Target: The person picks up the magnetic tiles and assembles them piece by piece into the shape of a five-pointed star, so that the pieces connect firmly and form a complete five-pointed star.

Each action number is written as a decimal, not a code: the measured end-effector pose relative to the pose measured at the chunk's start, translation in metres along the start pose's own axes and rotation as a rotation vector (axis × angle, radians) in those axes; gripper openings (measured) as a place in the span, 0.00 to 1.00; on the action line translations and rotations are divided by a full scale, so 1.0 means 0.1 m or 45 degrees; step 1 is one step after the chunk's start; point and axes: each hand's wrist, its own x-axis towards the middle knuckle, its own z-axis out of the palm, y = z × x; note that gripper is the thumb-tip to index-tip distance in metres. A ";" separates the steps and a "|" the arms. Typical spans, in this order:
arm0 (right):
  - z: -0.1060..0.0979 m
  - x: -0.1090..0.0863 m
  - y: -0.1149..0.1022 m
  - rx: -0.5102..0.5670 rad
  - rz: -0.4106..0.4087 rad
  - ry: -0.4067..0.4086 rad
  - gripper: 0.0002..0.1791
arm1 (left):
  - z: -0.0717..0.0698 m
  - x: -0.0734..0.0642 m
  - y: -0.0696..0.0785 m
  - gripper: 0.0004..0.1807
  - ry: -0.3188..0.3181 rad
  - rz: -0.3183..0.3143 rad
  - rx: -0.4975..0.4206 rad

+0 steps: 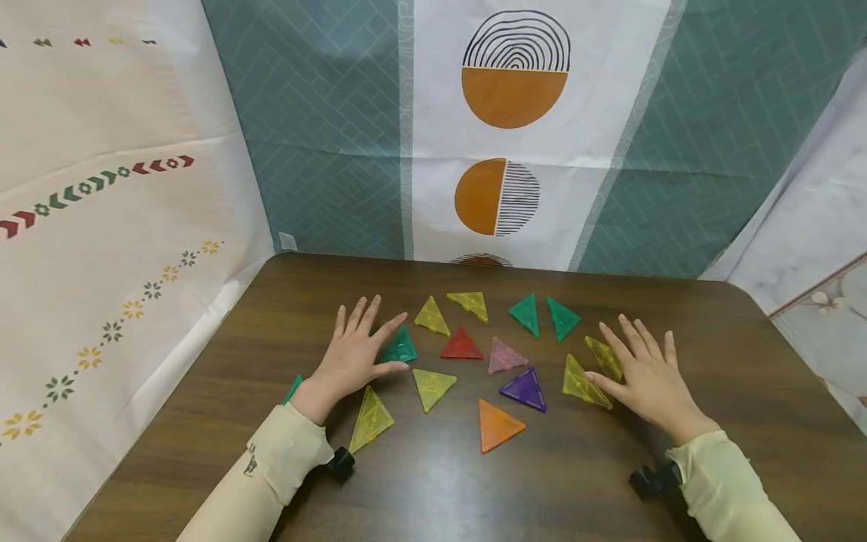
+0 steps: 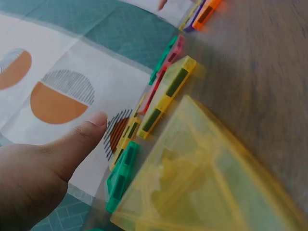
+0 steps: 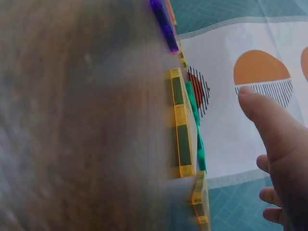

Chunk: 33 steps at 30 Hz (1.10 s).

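Note:
Translucent triangular tiles lie spread over a dark wooden table. My left hand (image 1: 354, 351), fingers spread, is beside a green triangle tile (image 1: 400, 347) and holds nothing. A yellow triangle tile (image 1: 372, 420) lies near its wrist and looms large in the left wrist view. On the other side, my right hand (image 1: 646, 376) has its fingers extended, its thumb overlapping a yellow triangle tile (image 1: 581, 382). Another yellow tile (image 1: 604, 357) shows partly behind its fingers. Between the hands are a red tile (image 1: 462, 344), a pink tile (image 1: 505, 355), a purple tile (image 1: 524, 389) and an orange tile (image 1: 498, 426).
Two green tiles (image 1: 524, 314) and two yellow tiles (image 1: 469, 303) lie toward the back. One yellow tile (image 1: 433, 388) is right of the left thumb. A patterned cloth (image 1: 325, 135) hangs behind the table (image 1: 433, 497). Black wrist cameras (image 1: 341, 464) sit under both wrists.

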 end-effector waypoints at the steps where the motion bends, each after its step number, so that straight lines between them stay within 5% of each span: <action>1: -0.01 0.01 0.00 0.001 -0.003 0.002 0.48 | -0.02 0.00 0.01 0.47 -0.001 0.002 -0.009; 13: -0.10 0.01 -0.11 -0.003 -0.071 0.100 0.50 | -0.18 -0.01 0.20 0.45 0.017 0.068 -0.012; 27: -0.32 0.01 -0.32 0.059 -0.175 0.176 0.50 | -0.32 -0.07 0.41 0.48 0.103 0.248 0.043; 33: -0.39 0.00 -0.45 0.078 -0.268 0.264 0.50 | -0.34 -0.09 0.49 0.47 0.061 0.336 0.007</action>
